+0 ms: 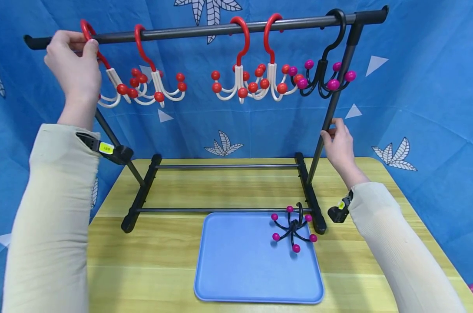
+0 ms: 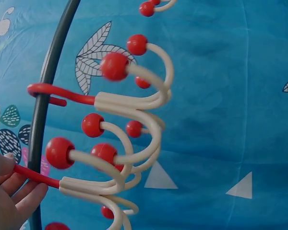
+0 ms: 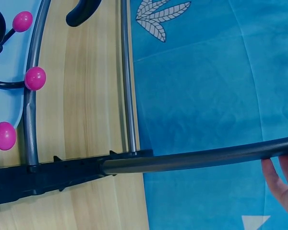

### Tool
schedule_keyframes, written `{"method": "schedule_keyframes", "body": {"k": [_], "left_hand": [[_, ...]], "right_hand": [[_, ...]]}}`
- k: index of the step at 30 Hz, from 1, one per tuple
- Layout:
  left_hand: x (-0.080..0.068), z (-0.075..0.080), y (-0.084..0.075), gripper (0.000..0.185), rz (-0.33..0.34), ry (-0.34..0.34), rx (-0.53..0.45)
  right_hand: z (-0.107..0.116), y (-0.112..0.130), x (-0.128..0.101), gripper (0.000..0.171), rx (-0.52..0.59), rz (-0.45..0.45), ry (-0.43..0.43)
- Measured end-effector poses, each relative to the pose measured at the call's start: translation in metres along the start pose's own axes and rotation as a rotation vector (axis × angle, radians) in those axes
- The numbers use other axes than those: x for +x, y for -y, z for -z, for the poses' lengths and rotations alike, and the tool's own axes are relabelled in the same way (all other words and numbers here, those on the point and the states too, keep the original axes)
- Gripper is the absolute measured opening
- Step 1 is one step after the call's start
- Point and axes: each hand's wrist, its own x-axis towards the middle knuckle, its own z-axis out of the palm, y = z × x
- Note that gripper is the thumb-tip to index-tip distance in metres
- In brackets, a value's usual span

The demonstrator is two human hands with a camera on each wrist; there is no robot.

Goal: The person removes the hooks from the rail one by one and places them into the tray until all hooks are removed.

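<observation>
My left hand (image 1: pixel 80 45) is raised at the top left and pinches the red hook of a white hanger with red balls (image 1: pixel 113 84) on the black rail (image 1: pixel 205 29). In the left wrist view my fingers (image 2: pixel 12 194) hold that red hook (image 2: pixel 36 176) beside the rail (image 2: pixel 50 72). My right hand (image 1: pixel 332 132) grips the rack's right upright post (image 1: pixel 338 93); its fingertips (image 3: pixel 283 179) lie against the post (image 3: pixel 197 158). Three more red-and-white hangers (image 1: pixel 240 82) and a black hanger with magenta balls (image 1: pixel 324 74) hang on the rail.
A blue tray (image 1: pixel 240 269) lies on the wooden table (image 1: pixel 162 252) in front of the rack's base (image 1: pixel 142 195). Another black hanger with magenta balls (image 1: pixel 293 228) rests on the tray's far right corner. A blue patterned cloth hangs behind.
</observation>
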Motion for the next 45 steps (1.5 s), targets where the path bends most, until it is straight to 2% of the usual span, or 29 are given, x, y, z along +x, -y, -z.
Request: {"method": "schedule_keyframes", "body": {"k": [7, 14, 25, 34, 39, 45], "left_hand": [[0.003, 0.011, -0.009, 0.022, -0.007, -0.053, -0.117], [0.001, 0.021, -0.015, 0.023, -0.029, -0.116, -0.131], [-0.024, 0.033, -0.011, 0.024, -0.013, -0.126, -0.151], [-0.042, 0.036, 0.013, 0.026, -0.042, -0.13, -0.173], [-0.051, 0.034, 0.029, 0.026, -0.02, -0.114, -0.195], [-0.064, 0.031, 0.048, 0.029, 0.012, -0.09, -0.154]], "right_hand": [[-0.001, 0.0, 0.0, 0.037, -0.002, 0.011, -0.007], [-0.001, 0.0, 0.0, 0.038, 0.0, 0.002, -0.009], [0.0, 0.0, 0.0, 0.039, 0.025, -0.019, 0.002], [-0.001, -0.002, 0.0, 0.042, 0.049, -0.039, -0.022], [-0.002, -0.005, -0.001, 0.044, 0.052, -0.036, -0.058], [-0.002, -0.003, 0.0, 0.043, 0.049, -0.024, -0.046]]}}
